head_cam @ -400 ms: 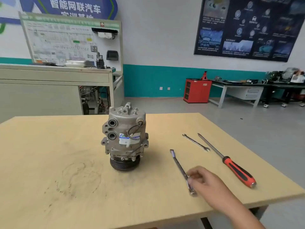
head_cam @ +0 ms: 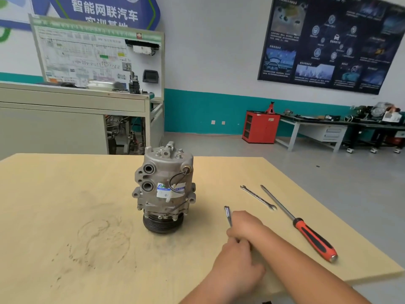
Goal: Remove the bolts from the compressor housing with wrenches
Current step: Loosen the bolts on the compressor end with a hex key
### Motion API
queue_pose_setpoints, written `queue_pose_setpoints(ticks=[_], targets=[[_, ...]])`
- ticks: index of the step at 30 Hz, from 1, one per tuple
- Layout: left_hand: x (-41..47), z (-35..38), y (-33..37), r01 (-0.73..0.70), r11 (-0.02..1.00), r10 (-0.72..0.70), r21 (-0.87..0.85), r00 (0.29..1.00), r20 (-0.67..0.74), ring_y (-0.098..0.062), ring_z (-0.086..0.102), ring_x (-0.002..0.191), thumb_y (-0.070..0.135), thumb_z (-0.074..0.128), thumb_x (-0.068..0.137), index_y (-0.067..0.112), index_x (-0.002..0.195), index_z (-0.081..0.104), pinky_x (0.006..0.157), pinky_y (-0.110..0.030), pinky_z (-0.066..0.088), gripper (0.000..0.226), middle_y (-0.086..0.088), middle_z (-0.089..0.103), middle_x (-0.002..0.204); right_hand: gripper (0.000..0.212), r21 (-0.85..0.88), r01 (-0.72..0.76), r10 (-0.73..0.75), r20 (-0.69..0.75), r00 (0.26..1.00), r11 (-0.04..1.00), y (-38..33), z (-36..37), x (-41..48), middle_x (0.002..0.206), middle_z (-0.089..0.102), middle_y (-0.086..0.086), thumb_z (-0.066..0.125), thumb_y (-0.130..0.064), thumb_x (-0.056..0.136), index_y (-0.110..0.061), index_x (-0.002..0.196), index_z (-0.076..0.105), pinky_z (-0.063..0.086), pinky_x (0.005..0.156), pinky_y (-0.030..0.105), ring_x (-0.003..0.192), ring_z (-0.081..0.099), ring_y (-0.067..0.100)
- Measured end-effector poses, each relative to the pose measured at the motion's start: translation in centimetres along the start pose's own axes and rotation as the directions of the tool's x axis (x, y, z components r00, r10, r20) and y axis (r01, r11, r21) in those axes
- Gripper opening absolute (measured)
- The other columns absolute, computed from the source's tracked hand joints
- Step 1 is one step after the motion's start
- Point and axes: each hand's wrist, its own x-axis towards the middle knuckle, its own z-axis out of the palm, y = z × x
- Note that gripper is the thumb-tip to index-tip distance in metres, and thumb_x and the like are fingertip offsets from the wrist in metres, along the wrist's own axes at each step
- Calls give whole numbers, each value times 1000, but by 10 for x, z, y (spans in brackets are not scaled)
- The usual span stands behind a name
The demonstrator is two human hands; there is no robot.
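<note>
The wall sign (head_cam: 105, 12) reads 智能网联汽车; the blue-and-white label (head_cam: 168, 189) on the compressor (head_cam: 164, 172) is too small to read. The compressor stands upright on the table (head_cam: 65, 194), bolts (head_cam: 178, 156) on top, left of both hands and apart from them. The right hand (head_cam: 246, 226) grips a wrench (head_cam: 228, 213) whose end sticks up, and the left hand (head_cam: 237, 268) curls just below it, its grip unclear.

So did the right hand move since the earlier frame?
Yes. The right hand, gripping the slim steel wrench, shifted left toward the grey metal compressor, away from the red-handled screwdriver.
</note>
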Motion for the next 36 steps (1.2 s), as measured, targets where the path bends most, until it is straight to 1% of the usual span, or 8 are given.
queue_pose_setpoints(ticks=[5,8,13,16,18,21,25,36], targets=[[24,-11,-6,-79,982,71,-170,996,-52,-10,51,95,20,55,84,15,127,50,88,-17,42,43,4,32,125,25,474,14,53,-128,990,880,17,-22,7,50,50,-4,48,-14,85,-10,61,47,30,44,22,51,48,16],[15,-39,-1,-288,941,253,-180,948,-193,-1,44,111,18,58,85,18,130,52,93,-6,30,45,12,28,127,21,871,143,3,-163,987,471,12,-51,-10,44,54,-3,45,-7,89,-3,84,65,32,38,17,36,42,9],[-26,-108,-2,-615,783,568,-95,769,-293,-3,46,122,24,60,86,27,125,57,102,-25,40,40,14,39,139,21,938,342,-242,-321,916,51,-10,-106,-54,52,53,0,49,-17,94,-19,100,69,35,36,15,40,44,9],[-38,-162,-10,-708,687,666,163,525,-530,-7,57,109,15,57,82,22,108,64,88,-23,47,27,8,54,122,24,911,383,-382,-302,873,154,-21,-134,-68,54,54,1,46,-20,94,-21,99,69,38,39,16,42,48,10],[-29,-203,-18,-605,742,621,290,454,-639,-10,58,104,13,54,82,15,100,68,89,-22,45,22,1,58,109,25,890,365,-420,-232,877,271,-29,-145,-66,55,56,1,44,-21,96,-21,96,69,40,40,16,44,51,11],[6,-254,-30,-208,922,379,328,659,-649,-12,49,116,31,54,89,16,116,64,100,-33,42,32,2,54,119,27,855,277,-386,-99,917,439,-42,-154,-52,52,56,0,39,-22,100,-16,95,65,38,37,17,41,50,10],[54,-270,-49,165,808,-13,565,965,-263,-20,35,135,81,36,74,15,145,35,110,-38,33,97,-5,36,149,27,853,144,-344,44,938,501,-50,-162,-33,47,44,-4,38,-21,100,-9,96,61,27,35,18,37,34,7],[29,-237,-68,125,869,13,479,962,-274,-15,24,140,84,39,66,19,154,12,112,-29,23,113,6,24,156,30,810,222,-461,66,885,542,-43,-156,-58,43,42,-3,41,-28,98,-14,90,67,38,36,19,32,33,7]])
